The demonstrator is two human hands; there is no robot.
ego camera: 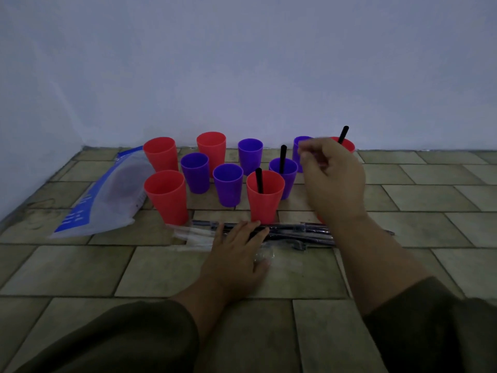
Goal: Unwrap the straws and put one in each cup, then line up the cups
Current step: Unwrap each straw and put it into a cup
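Blurred fingertips [304, 158] of the right hand [334, 181], grip unclear; far purple cup [300, 143] half behind it

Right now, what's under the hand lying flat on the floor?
The left hand rests on the pile of wrapped black straws and clear wrappers. They stick out on both sides. What lies under the palm is covered.

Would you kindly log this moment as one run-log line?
left hand flat on wrapped straws | right hand raised over cups, grip unclear | black straws in three cups | not lined up
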